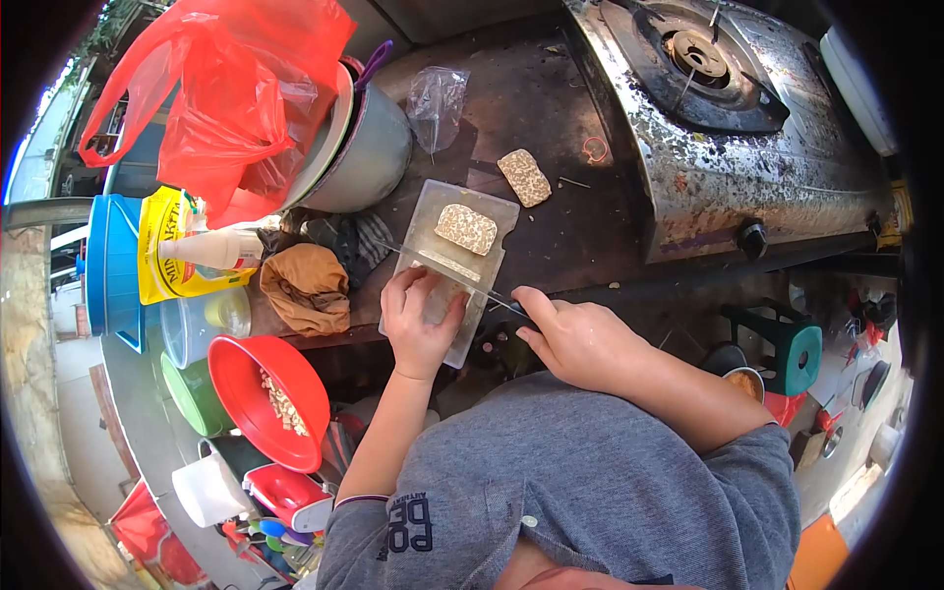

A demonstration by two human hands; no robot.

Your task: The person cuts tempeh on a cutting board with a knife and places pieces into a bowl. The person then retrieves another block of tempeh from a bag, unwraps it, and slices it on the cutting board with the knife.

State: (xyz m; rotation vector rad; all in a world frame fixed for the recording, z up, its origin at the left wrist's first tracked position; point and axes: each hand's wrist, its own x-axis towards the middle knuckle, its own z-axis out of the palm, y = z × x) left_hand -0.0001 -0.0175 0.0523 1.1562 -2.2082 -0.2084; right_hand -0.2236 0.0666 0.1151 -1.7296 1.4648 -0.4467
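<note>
A pale cutting board (472,329) lies on the dark table, with a whole block of tempeh (466,228) on its far part. Nearer to me, a narrow piece of tempeh (450,265) lies along the blade of a knife (452,278). My right hand (578,337) is closed round the knife's dark handle, and the blade points left across the board. My left hand (421,320) is on the board's near left side, fingers and thumb curled against the narrow tempeh piece beside the blade; the fingers partly hide their contact. Another tempeh block (524,178) rests beyond the board.
A gas stove (708,128) stands at the right. On the left are a red plastic bag (236,88) over a metal pot (369,157), a brown cloth (307,288), and a red basin (265,393) holding cut pieces. A clear plastic bag (438,103) lies behind the board.
</note>
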